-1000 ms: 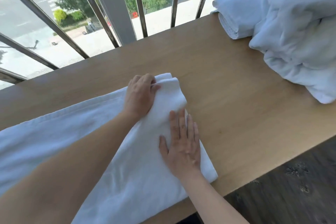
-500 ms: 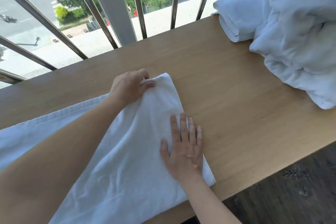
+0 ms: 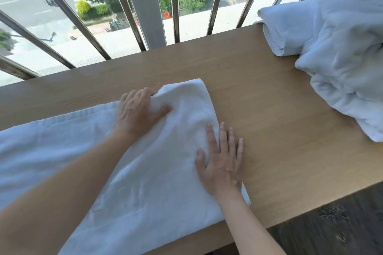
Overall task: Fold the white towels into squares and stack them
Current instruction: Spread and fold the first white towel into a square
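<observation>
1. I see the white towel point(image 3: 161, 172) lying flat on the table point(image 3: 279, 120). It runs out of frame to the left and its right end is rounded like a fold.
2. The left hand point(image 3: 141, 114) sits at the towel's far right corner. Its fingers point(image 3: 134, 95) curl over the far edge and the thumb presses on top, so it grips the cloth.
3. The right hand point(image 3: 221, 163) lies flat on the towel's right edge, nearer me. Its fingers are straight and hold nothing, and the outer fingertips reach past the edge.
4. Well right of the towel lies a crumpled heap of towels point(image 3: 348, 58), touching a folded towel point(image 3: 286, 29) behind it.
5. Beyond the towel's far edge stands a metal railing point(image 3: 176, 6).
</observation>
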